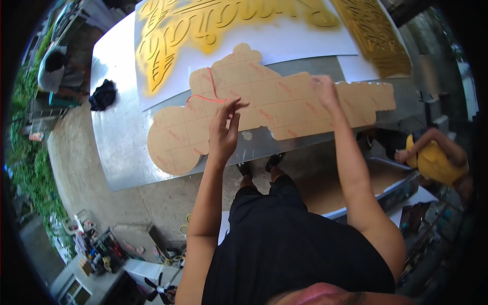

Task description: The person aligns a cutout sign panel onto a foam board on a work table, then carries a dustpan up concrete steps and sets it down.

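Note:
A large brown sheet-covered cutout (284, 104) with scalloped, rounded edges and printed red marks lies on a metal-topped table (122, 147). Two strands of thin red cord (212, 84) cross its left part and converge at the fingertips of my left hand (226, 127). That hand is over the cutout's lower edge, its fingers bent on the cord and the index finger pointing right. My right hand (325, 92) hovers over the cutout's right half, near its upper edge. Motion smears its fingers, so I cannot tell what they hold.
White sheets with yellow-sprayed raised lettering (223, 25) cover the table's far side, beside a gold lettered panel (373, 38). A dark bundle (103, 95) sits at the left edge. A person in yellow (437, 160) is at right, another person (53, 68) at far left. A shallow tray (330, 190) is below.

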`<move>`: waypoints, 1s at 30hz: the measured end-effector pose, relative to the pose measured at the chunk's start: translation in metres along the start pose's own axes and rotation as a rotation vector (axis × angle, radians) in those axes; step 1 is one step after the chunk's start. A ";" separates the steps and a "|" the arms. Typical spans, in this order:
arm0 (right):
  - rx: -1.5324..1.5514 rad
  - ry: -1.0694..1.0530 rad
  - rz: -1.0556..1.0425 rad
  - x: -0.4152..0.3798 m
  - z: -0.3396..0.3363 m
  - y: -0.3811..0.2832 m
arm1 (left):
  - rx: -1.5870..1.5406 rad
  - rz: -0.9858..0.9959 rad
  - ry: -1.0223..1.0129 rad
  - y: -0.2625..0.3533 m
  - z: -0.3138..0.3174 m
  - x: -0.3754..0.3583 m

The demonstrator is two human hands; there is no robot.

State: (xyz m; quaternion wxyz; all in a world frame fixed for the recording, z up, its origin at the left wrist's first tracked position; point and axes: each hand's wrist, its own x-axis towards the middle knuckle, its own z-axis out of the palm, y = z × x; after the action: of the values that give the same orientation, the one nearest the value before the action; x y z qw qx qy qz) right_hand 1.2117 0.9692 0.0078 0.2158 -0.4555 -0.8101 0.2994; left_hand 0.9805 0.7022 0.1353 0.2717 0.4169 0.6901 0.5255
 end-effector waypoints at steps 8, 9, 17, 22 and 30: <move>-0.085 -0.185 0.258 -0.249 0.001 -0.053 | 0.681 0.264 -0.250 -0.070 0.033 0.029; -0.097 -0.217 0.291 -0.274 0.003 -0.055 | 0.622 0.193 -0.182 -0.075 0.019 0.021; -0.068 -0.371 0.882 -0.433 0.012 -0.004 | 1.176 -0.405 0.410 -0.185 -0.158 -0.112; -0.097 -0.466 0.999 -0.487 0.029 0.043 | 0.333 -0.678 0.547 -0.295 -0.250 -0.153; -0.074 -0.286 0.710 -0.377 0.038 -0.035 | 0.099 -0.748 0.579 -0.281 -0.235 -0.157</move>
State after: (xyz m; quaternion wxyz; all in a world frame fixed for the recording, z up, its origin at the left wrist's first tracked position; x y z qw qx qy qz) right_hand 1.3529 0.6170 -0.0249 -0.0331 -0.6686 -0.6343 0.3868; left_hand 0.7874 0.4220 -0.0716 0.2185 -0.0114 0.8644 0.4528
